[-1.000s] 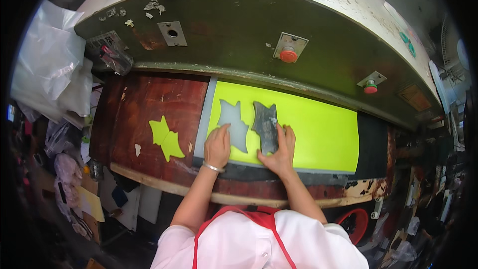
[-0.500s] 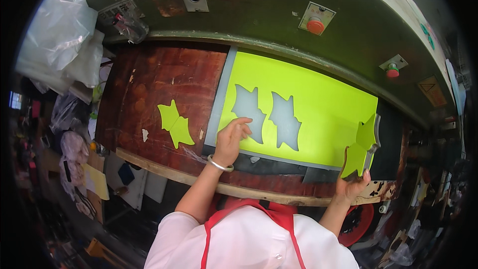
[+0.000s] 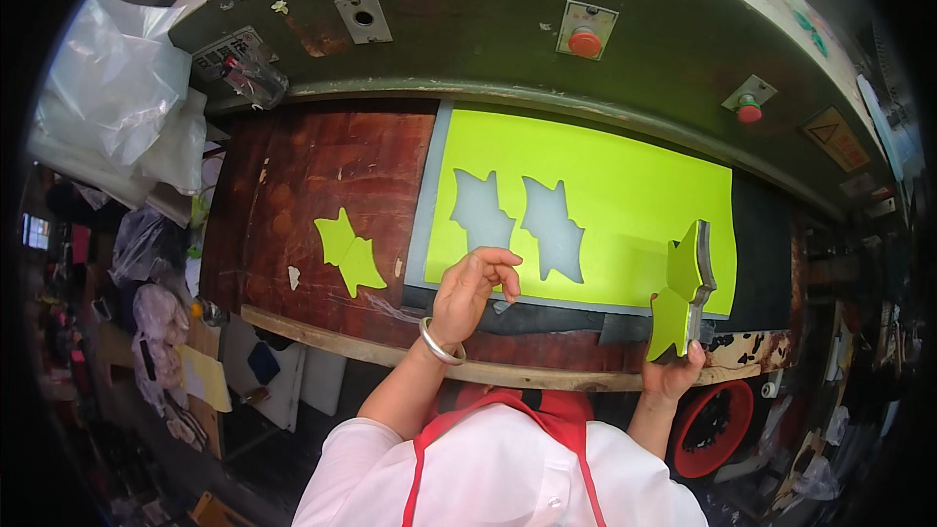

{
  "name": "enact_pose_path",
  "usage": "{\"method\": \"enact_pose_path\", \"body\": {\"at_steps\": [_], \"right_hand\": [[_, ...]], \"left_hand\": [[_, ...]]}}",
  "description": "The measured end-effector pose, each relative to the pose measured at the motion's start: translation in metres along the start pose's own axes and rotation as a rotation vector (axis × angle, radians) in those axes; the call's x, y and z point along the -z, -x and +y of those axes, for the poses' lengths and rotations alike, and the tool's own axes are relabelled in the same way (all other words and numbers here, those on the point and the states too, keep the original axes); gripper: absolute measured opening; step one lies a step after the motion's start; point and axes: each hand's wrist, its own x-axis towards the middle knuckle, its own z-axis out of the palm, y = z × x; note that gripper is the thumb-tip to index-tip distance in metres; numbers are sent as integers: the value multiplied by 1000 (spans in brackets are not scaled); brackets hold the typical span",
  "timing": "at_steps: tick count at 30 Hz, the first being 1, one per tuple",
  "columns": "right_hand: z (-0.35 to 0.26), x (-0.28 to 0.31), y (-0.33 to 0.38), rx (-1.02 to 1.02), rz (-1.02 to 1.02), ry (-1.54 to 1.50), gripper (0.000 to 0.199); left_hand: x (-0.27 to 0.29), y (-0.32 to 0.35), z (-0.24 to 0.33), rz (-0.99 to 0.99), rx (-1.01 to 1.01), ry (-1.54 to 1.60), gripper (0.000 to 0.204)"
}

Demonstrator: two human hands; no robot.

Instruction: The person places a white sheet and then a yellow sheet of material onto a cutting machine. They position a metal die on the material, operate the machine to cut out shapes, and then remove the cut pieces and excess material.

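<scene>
Before you lies the lime sheet (image 3: 639,195); by its lower right corner tilts the grey-edged die (image 3: 704,259) (lime-faced); two pointed openings (image 3: 481,210) show at left; your right hand (image 3: 673,376) grips the die, your left hand (image 3: 473,295) curls loosely, free.

Whoever's working there has on a white, short-sleeved shirt (image 3: 493,473) with a pale button (image 3: 554,503), red apron straps (image 3: 418,473) over it, and a plain silvery bangle (image 3: 434,346) around the left wrist (image 3: 449,328).
</scene>
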Motion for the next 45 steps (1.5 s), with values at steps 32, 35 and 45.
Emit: {"method": "enact_pose_path", "body": {"at_steps": [32, 35, 45], "right_hand": [[4, -15, -7, -45, -29, 3, 66], [8, -22, -7, -51, -33, 8, 69], [19, -31, 4, 17, -52, 175, 75]], "left_hand": [[-57, -10, -10, -165, 198, 17, 53], [-84, -16, -14, -273, 256, -355, 32], [-145, -22, -49, -246, -59, -831, 29]]}}
